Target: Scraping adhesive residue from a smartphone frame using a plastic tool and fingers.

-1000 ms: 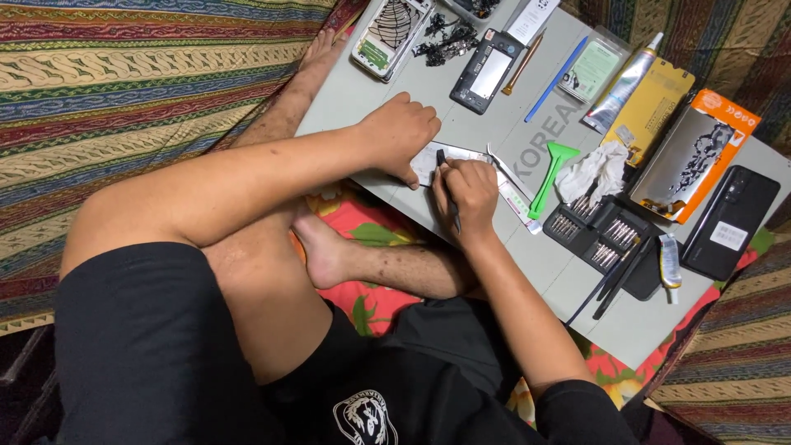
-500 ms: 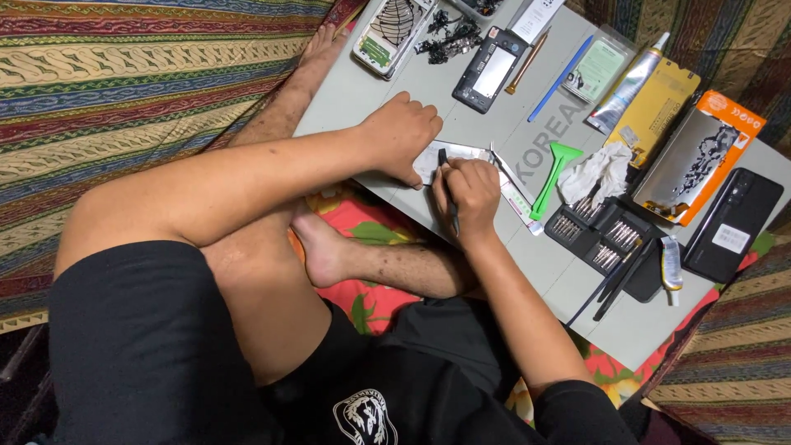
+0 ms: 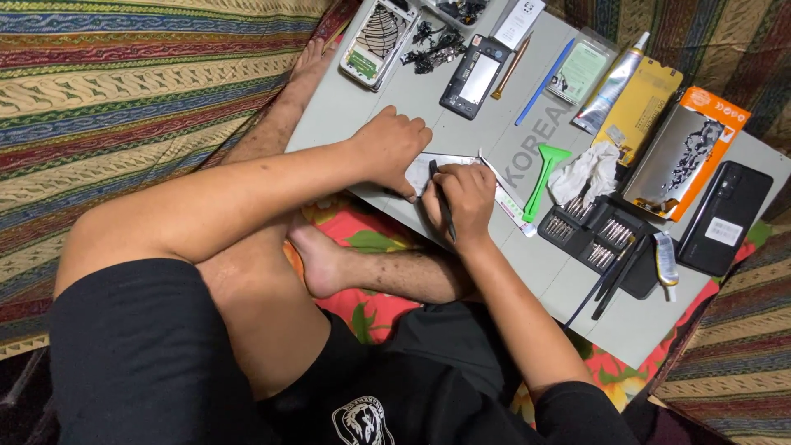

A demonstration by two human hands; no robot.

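The panel [image 3: 424,169] lies mid-frame on the grey board [image 3: 346,107]. My left hand [image 3: 394,148] is clenched down on it; my right hand [image 3: 463,202] grips a dark tool [image 3: 442,208]. I'd keep the tip shallow and pressure steady.

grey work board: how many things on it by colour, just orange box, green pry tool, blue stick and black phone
orange box: 1
green plastic pry tool: 1
thin blue stick: 1
black phone lying flat: 1
total: 4, all on the grey work board
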